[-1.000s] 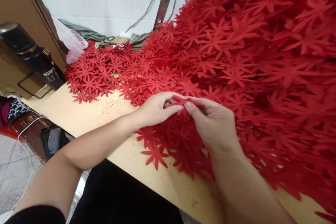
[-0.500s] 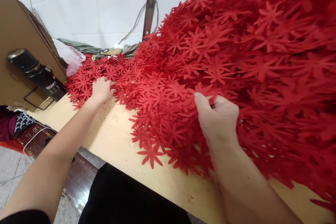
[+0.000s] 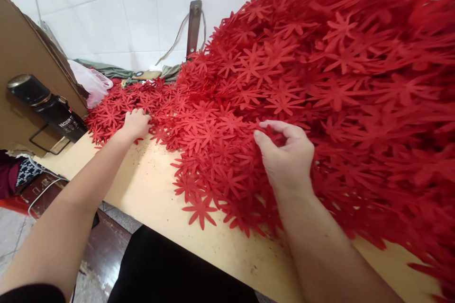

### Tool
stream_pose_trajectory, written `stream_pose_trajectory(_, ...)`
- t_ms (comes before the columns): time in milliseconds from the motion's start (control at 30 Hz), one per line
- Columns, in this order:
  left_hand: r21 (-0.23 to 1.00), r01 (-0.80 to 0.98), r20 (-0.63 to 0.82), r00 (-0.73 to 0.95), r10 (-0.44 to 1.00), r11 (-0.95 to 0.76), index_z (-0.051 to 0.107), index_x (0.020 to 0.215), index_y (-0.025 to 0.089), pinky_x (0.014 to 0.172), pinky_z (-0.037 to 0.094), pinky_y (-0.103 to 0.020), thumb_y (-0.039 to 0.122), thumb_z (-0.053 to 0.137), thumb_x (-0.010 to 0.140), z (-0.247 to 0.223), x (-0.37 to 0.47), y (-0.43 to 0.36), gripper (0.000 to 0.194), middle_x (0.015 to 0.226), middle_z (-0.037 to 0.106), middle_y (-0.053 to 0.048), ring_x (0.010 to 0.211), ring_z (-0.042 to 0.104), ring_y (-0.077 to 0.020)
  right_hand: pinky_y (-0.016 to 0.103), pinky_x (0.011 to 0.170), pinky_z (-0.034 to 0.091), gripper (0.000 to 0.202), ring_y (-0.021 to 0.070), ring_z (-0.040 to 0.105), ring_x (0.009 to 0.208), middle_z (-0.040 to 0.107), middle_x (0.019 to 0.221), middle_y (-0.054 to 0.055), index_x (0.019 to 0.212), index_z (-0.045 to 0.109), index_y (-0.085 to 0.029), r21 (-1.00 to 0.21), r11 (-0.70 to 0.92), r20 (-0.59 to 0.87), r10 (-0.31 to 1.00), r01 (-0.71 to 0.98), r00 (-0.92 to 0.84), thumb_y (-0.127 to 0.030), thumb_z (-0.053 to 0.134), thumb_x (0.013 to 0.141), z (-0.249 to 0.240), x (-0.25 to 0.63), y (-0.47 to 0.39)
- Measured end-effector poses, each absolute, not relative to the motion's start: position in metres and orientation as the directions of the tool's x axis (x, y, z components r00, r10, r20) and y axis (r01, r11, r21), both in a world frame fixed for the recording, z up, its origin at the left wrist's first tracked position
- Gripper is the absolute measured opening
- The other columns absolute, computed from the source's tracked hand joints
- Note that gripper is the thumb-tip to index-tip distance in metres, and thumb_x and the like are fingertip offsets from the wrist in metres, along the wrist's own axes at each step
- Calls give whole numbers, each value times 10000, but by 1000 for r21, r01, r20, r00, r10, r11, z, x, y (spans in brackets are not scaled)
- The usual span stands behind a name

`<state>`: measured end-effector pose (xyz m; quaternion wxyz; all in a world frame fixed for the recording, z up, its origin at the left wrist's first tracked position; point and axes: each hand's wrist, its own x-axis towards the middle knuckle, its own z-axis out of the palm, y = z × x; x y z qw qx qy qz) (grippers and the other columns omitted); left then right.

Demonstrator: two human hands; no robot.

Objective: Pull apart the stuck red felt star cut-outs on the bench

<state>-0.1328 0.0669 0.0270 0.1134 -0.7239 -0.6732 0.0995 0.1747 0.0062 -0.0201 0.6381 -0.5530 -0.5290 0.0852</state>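
Left hand (image 3: 137,124) has moved to the far-left flowers (image 3: 110,112), curled, grip hidden; right hand (image 3: 290,157), hold unclear, curves half-open by the larger pile (image 3: 341,92), probably suiting thin petals (image 3: 201,209).

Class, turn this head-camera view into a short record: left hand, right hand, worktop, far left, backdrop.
Left hand: fingers at the smaller heap of red flower-shaped cutouts; grip hidden
Right hand: thumb and forefinger slightly apart, at the larger heap; grip unclear
Worktop: pale table under both heaps
Far left: black vacuum flask before brown cardboard
Backdrop: white tiled wall
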Motion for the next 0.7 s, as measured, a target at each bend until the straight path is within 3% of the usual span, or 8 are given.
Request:
stream_pose_trajectory(200,-309,937,-112,132,985,-161,586,1211,161,918,408,-461,199,455,798,34,-132,71,435,1242,559,-157,1157,491,-320,515,985,416,204,257,615,1024,679,1042,97,800,709,-196,-758,329,618,638,562,460,-319,595,684,-16,173,3)
stream_pose_trajectory(433,-292,950,100,143,985,-108,594,1109,159,973,373,-434,240,479,802,37,-132,65,338,1252,549,-139,1192,456,-298,492,1005,365,210,273,558,1112,647,1082,137,845,709,-168,-723,256,621,647,642,441,-257,582,703,-13,171,0)
stream_pose_trajectory(700,22,1000,292,-20,956,14,541,1061,165,849,436,-338,287,525,812,68,-149,69,278,1065,643,-106,996,591,-249,466,984,354,242,265,586,1050,657,1003,144,817,702,-160,-703,269,646,629,658,433,-301,542,700,-12,171,0)
